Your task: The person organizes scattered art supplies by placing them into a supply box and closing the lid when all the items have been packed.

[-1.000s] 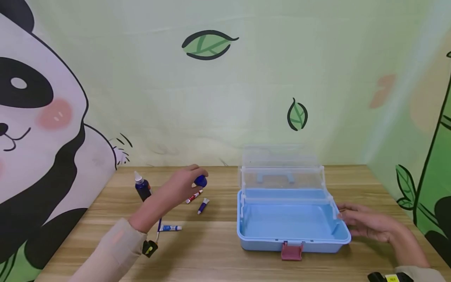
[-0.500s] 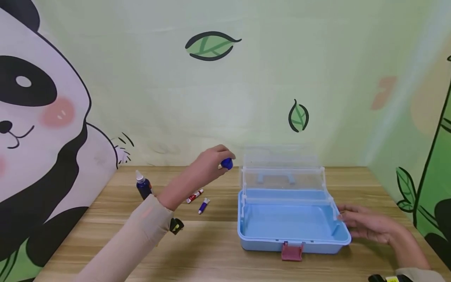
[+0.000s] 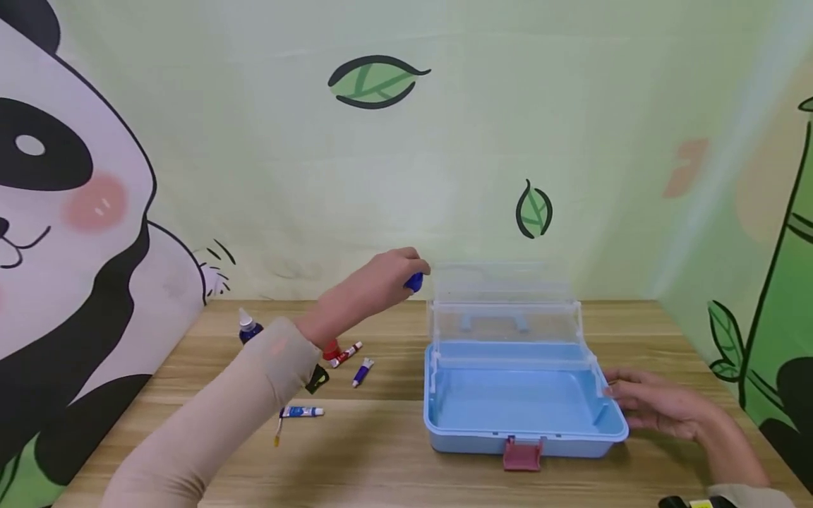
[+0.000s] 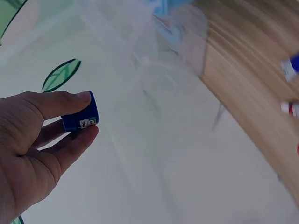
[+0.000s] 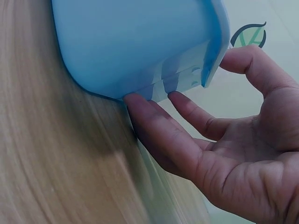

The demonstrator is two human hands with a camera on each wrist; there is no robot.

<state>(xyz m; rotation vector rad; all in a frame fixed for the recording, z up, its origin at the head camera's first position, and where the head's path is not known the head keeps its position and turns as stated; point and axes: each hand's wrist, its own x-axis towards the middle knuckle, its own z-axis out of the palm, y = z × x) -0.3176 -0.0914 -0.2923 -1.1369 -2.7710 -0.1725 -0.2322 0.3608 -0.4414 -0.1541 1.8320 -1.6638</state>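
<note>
My left hand (image 3: 381, 279) is raised left of the open clear lid, pinching a small blue jar (image 4: 83, 114) with a white label between thumb and fingers. In the head view only part of that jar (image 3: 414, 282) shows past the fingers. A light blue plastic box (image 3: 527, 443) stands on the table with its clear lid (image 3: 508, 317) tipped back and its pink latch (image 3: 522, 455) hanging down in front. My right hand (image 3: 663, 406) rests against the box's right side. In the right wrist view its thumb is at the rim and its fingertips (image 5: 133, 99) touch the outer wall (image 5: 135, 46).
Left on the wooden table (image 3: 356, 466) are a dark blue nozzle bottle (image 3: 249, 330), a red jar (image 3: 331, 349), a red tube (image 3: 346, 354), a small blue tube (image 3: 363, 372), another blue tube (image 3: 303, 412) and a thin brush (image 3: 277, 433). My left sleeve (image 3: 222, 409) overlaps this area.
My left hand has risen and moved right with the blue jar, from above the small tubes to beside the lid, slowing in the last half second. My right hand has stayed at the box.
</note>
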